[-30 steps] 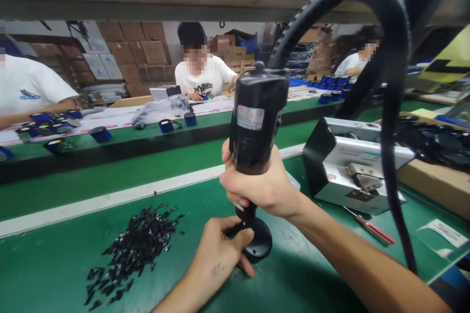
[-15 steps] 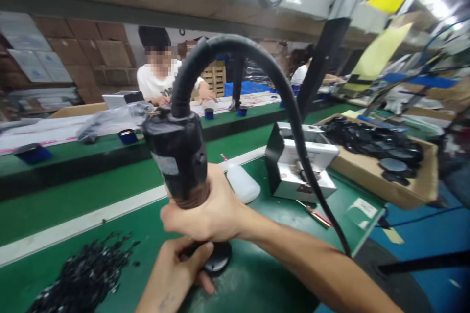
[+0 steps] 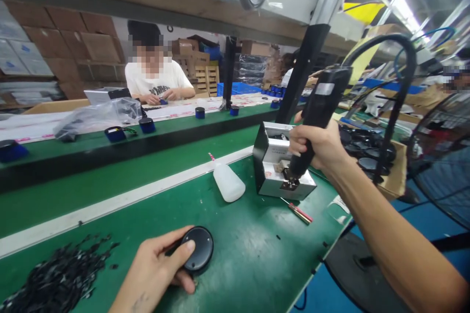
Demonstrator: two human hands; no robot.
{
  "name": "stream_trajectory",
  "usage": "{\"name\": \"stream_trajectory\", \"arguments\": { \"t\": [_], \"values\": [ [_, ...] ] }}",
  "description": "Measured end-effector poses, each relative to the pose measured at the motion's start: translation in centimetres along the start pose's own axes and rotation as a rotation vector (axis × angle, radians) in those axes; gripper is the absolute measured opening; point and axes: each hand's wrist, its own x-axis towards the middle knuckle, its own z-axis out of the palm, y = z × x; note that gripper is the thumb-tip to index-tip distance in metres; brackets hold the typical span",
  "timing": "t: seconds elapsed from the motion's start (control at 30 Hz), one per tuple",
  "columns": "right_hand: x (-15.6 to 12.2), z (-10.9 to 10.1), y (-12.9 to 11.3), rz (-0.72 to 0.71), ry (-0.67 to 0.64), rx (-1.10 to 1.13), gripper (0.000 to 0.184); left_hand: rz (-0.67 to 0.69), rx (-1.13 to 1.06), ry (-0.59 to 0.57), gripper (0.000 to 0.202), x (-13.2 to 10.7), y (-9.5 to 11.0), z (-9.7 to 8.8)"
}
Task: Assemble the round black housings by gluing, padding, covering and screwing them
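My left hand (image 3: 163,264) grips a round black disc-shaped part (image 3: 199,249) by its edge, thumb on the flat face, low over the green bench. Small holes show near its rim. My right hand (image 3: 319,142) is wrapped around a black electric screwdriver (image 3: 323,98), tilted, with a thick black cable curving from its top. The screwdriver's lower end is at the front of a silver-and-black screw feeder box (image 3: 268,171); its exact contact is too small to tell. In front of the feeder lies a hand screwdriver (image 3: 301,212) with a red and clear handle.
A pile of small black pieces (image 3: 55,274) lies at the left. A white squeeze bottle (image 3: 229,183) rests mid-bench. A carton (image 3: 398,176) of black round parts stands at the right. Blue-black round parts (image 3: 147,125) line the far ledge. A co-worker (image 3: 157,78) sits opposite.
My right hand has lifted the electric screwdriver off the black round part and carried it right to the screw feeder. My left hand still holds the part, now uncovered.
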Motion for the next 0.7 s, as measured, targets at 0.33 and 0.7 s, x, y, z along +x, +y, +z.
{"name": "stream_trajectory", "arguments": {
  "t": [0.33,0.7],
  "values": [
    [-7.3,13.4,-0.7,0.159,-0.372,0.299,0.027,0.101,-0.089,-0.053,0.035,-0.6,-0.2,0.3],
    [-9.9,18.8,0.8,0.222,-0.581,0.229,0.025,0.174,-0.221,-0.076,0.013,-0.4,-0.9,0.7]
  ]
}}
